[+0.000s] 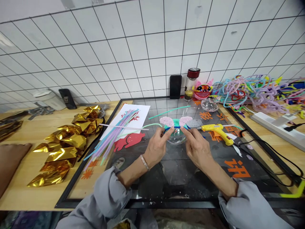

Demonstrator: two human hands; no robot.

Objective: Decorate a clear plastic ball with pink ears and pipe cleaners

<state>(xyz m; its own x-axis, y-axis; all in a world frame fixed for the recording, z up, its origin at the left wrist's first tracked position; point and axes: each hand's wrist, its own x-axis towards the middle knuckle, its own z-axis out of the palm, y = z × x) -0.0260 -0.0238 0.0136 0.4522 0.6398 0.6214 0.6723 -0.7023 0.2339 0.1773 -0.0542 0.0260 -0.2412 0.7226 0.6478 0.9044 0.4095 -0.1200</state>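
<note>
A craft piece of fuzzy pipe cleaners [176, 122], with two pink ear-like loops and a green and blue middle, is held between my hands over the glass board. It sits at the top of a clear plastic dome [176, 137]; I cannot tell if they are joined. My left hand [156, 144] pinches its left side with thumb and fingers. On the right side, my right hand [196, 144] grips it the same way. A yellow glue gun [218, 131] lies just right of my right hand. Loose pipe cleaners [111, 133] lie on white paper [140, 111] to the left.
Red paper cutouts [131, 140] lie beside the paper. Gold foil [69, 143] covers the left side. At the back are a phone [175, 86], a glass bottle [190, 84], a pink animal figure [203, 89] and tangled pipe cleaners [257, 92]. A power strip [278, 128] and cord lie right.
</note>
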